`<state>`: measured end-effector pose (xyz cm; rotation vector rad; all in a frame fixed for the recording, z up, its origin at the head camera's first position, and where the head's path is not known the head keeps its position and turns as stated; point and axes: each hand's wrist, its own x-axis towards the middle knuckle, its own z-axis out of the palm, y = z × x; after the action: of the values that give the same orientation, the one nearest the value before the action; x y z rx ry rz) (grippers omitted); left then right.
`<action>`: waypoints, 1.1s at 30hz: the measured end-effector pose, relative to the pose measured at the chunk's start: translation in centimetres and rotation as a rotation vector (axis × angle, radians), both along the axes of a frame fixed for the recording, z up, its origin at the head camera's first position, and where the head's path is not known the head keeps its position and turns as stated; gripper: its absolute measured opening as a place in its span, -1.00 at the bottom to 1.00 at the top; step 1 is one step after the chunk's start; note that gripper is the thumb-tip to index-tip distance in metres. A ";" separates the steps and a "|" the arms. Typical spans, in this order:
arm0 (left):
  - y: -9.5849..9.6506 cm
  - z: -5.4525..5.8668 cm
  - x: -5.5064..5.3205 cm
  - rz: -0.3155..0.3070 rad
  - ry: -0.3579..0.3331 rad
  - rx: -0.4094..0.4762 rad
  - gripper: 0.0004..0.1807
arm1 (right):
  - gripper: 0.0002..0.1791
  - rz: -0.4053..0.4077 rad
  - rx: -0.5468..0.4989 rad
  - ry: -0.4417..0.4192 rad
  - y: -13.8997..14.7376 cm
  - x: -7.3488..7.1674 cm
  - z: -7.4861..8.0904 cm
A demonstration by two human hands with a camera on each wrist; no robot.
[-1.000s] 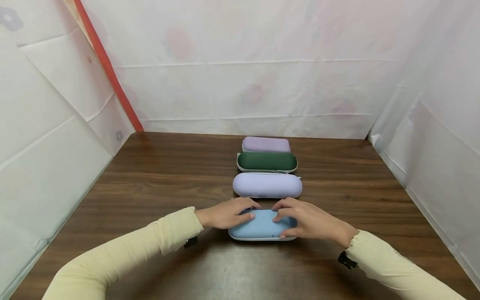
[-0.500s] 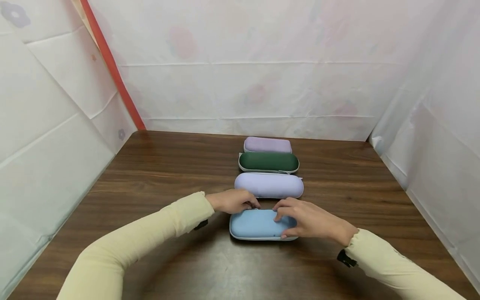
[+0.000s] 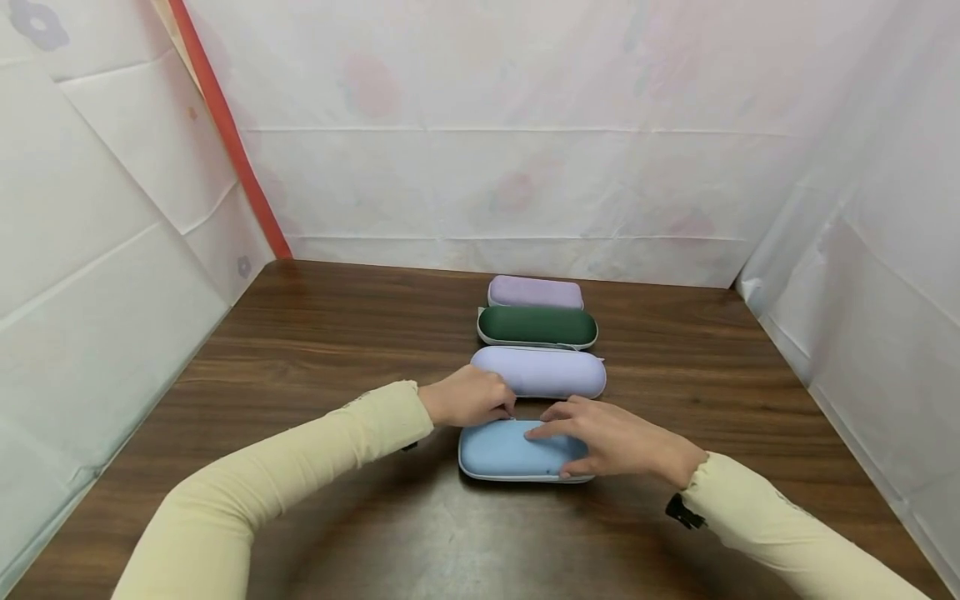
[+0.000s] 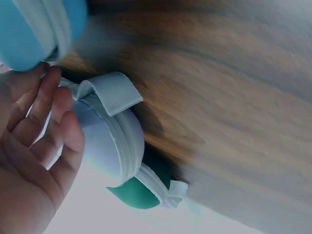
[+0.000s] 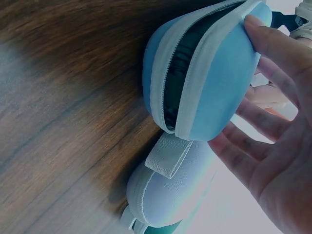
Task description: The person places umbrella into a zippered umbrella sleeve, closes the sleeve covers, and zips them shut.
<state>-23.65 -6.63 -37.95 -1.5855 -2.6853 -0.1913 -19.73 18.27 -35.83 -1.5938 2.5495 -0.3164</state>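
Note:
A light blue zippered glasses case point(image 3: 502, 454) lies crosswise on the table in the head view. My left hand point(image 3: 468, 396) is at its far edge, thumb and fingertips pinching at the zipper pull, which the fingers mostly hide. On the case's right end is my right hand point(image 3: 622, 437), thumb at the near edge and fingers over the top and far side. The right wrist view shows the zipper point(image 5: 170, 73) parted at that end, with a dark inside. In the left wrist view, the fingertips of my left hand point(image 4: 39, 131) meet the blue case's edge point(image 4: 58, 34).
Beyond the blue case lie a lavender case point(image 3: 540, 372), a dark green case point(image 3: 537, 326) and a mauve case point(image 3: 535, 292), lined up toward the back edge. White patterned sheeting point(image 3: 487, 167) walls in the brown wooden table point(image 3: 337, 333) at the back and sides.
My left hand has moved from the top of the blue case to its far edge, its fingers now curled. My right hand stays on the right end, with its fingers shifted slightly left.

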 end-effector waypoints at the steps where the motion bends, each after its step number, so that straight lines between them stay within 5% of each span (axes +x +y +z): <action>1: -0.1 0.0 0.0 -0.007 0.030 -0.002 -0.93 | -0.37 0.005 0.009 0.004 0.0 0.0 0.0; 9: -0.4 -0.1 -0.1 -0.074 0.150 -0.014 -0.91 | -0.39 0.007 0.024 0.007 -0.1 -0.1 0.0; 33: -2.3 -0.3 0.2 -0.021 0.079 -0.012 -0.90 | -0.40 -0.017 0.034 -0.031 0.0 -0.2 0.1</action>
<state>-23.49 -8.89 -38.30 -1.5896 -2.6170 -0.1101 -19.88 18.27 -35.72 -1.5447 2.5324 -0.2949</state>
